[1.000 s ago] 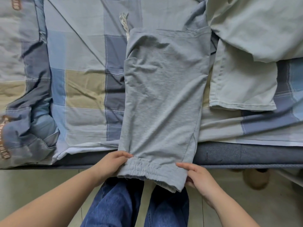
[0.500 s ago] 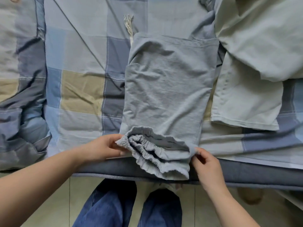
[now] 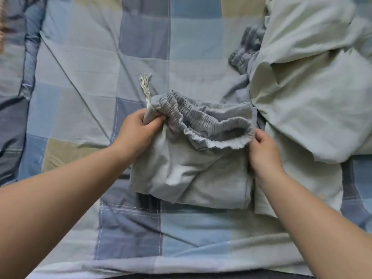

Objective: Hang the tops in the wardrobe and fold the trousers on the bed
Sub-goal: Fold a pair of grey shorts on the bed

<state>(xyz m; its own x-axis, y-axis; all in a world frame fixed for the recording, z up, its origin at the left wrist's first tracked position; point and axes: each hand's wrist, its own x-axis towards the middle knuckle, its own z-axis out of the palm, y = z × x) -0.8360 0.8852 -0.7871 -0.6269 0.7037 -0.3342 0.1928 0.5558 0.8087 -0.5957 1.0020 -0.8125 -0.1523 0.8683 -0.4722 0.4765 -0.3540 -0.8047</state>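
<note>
Grey trousers (image 3: 193, 178) lie on the bed, doubled over into a short stack. Their gathered elastic cuffs (image 3: 205, 125) now sit on top at the far end. My left hand (image 3: 138, 131) grips the left corner of the cuff end, by the pale drawstring (image 3: 146, 87). My right hand (image 3: 263, 152) pinches the right corner of the same cuff end. Both arms reach across the bed from the near edge.
The checked blue, grey and tan bedcover (image 3: 100, 97) spreads under everything. A pale green garment (image 3: 314, 93) is heaped at the right, touching the trousers' right side. A second grey elastic piece (image 3: 245, 49) peeks from under it. A rumpled duvet (image 3: 14, 97) lies at the left.
Both hands lifted the cuff end from the bed's near edge and carried it away from me over the trousers, folding them in half. The camera view shifted forward over the bed.
</note>
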